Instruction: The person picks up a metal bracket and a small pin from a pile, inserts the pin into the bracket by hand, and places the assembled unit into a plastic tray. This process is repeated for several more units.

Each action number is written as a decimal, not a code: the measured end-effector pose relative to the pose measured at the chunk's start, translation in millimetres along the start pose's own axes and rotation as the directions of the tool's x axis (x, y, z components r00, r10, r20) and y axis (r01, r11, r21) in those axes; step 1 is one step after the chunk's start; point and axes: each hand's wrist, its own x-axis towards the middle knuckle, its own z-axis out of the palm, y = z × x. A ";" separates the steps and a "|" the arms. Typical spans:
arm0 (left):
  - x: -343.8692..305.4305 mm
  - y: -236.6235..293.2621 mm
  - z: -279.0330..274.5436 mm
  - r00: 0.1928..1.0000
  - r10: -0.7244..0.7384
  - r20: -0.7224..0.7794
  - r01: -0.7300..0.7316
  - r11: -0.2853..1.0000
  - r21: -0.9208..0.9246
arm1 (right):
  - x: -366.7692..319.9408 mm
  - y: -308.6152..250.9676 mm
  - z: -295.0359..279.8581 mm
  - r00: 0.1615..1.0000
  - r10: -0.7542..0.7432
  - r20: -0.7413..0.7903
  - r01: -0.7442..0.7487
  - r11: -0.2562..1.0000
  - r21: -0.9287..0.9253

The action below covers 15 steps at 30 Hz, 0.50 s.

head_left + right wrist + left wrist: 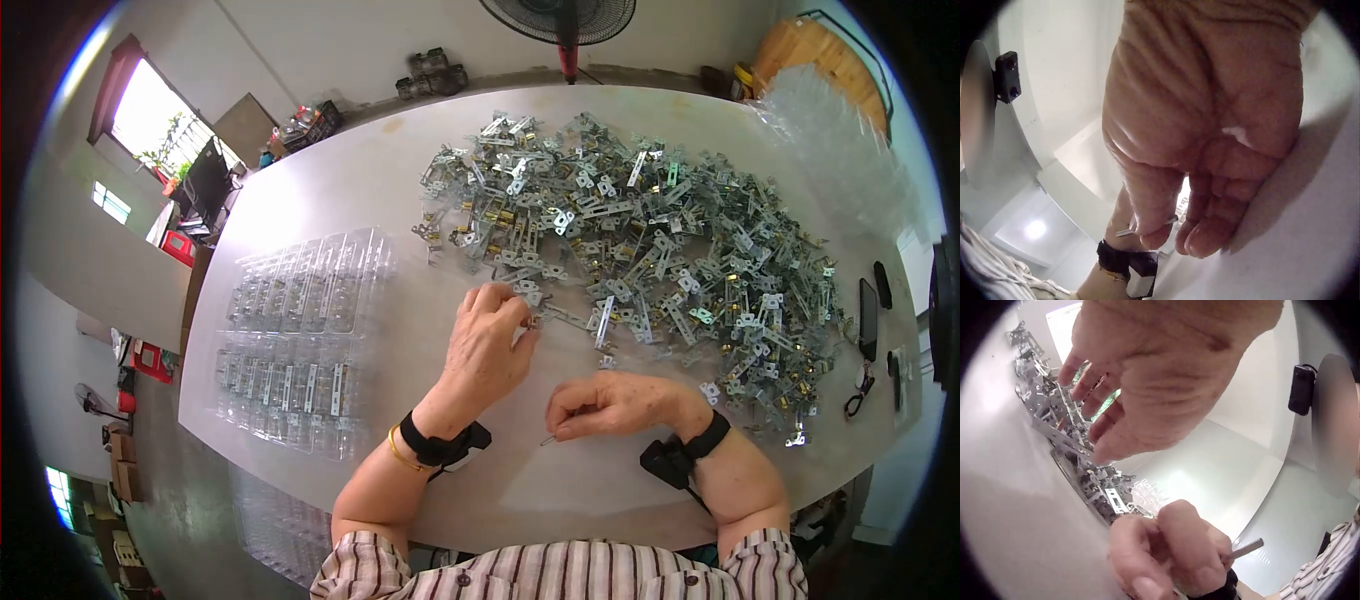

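Note:
My right hand (610, 405) pinches a short thin metal pin (1247, 549) between thumb and fingertips, low over the table's near middle. The pin's two ends stick out past the thumb in the right wrist view. To its left, my left hand (485, 340) reaches the near edge of a heap of metal brackets (640, 230). Its thumb and forefinger close round a small metal bracket (534, 322), mostly hidden by the fingers. In the left wrist view a long slotted bracket (1063, 436) overlaps the thumb tip.
Clear plastic trays (295, 290) with rows of brackets lie on the white table (420, 500) at the left. More clear plastic (840, 140) is piled at the far right. A phone (867, 320) and small dark tools lie by the right edge. A fan (565, 15) stands beyond.

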 end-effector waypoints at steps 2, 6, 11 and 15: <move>-0.7 7.3 -2.0 0.995 0.079 -0.052 -0.078 0.997 0.022 | -0.3 -0.9 -0.7 1.000 -0.001 0.009 0.001 1.000 -0.010; -2.2 24.4 -7.5 0.984 -0.082 0.157 0.141 0.900 -0.413 | 0.1 -3.8 -2.2 0.998 -0.044 0.055 0.044 0.999 -0.009; -9.7 14.6 12.6 0.885 -0.111 0.453 0.466 0.252 -0.848 | 1.0 5.5 -3.1 0.990 -0.122 0.077 0.118 0.991 0.056; -11.4 6.6 12.7 0.839 -0.144 0.525 0.525 -0.041 -0.850 | -2.7 7.6 -5.9 0.994 -0.033 0.104 0.011 0.978 0.206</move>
